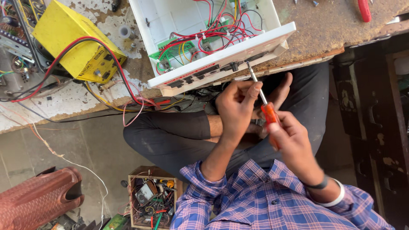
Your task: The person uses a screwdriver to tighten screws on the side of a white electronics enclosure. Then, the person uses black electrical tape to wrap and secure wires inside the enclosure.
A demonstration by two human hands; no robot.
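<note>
At the front edge of the white open case (221, 59), right hand (292, 142) is clamping the orange handle of a screwdriver (267, 111); left hand (236, 106) is pinching its shaft, tip meeting the case's panel. Case is overhanging the workbench (315, 30). Yellow box (74, 42) is sitting left of the case, open floor lying below it.

We see the right hand (294, 142) closed around the orange handle of a screwdriver (265, 108), its tip against the front edge of an open white box (221, 59) full of red wiring. The left hand (236, 106) pinches the shaft. A yellow unit (74, 40) sits on the worn desk (315, 30) nearby.
</note>
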